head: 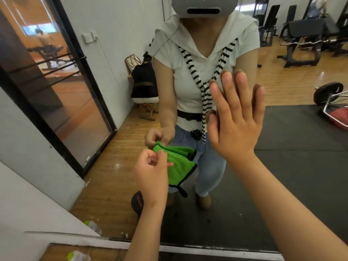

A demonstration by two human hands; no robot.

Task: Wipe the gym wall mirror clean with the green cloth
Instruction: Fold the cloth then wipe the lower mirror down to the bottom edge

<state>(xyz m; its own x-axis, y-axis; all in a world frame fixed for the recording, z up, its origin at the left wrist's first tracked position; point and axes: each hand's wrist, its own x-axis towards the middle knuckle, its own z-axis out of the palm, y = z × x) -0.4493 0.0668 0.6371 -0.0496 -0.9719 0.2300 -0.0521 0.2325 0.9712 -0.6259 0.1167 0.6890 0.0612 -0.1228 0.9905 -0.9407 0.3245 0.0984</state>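
Note:
The wall mirror fills most of the view and reflects me and the gym behind. My left hand pinches the top corner of a folded green cloth with black edging, held close to the glass at waist height. The cloth hangs down from my fingers, and its reflection shows just above it. My right hand is raised with fingers spread, palm flat toward or against the mirror at chest height, and holds nothing.
The mirror's lower frame runs along the bottom. A white wall stands at the left beside a dark-framed glass door. A plastic bottle lies at the bottom left. Reflected gym benches, a barbell and a seated person appear in the glass.

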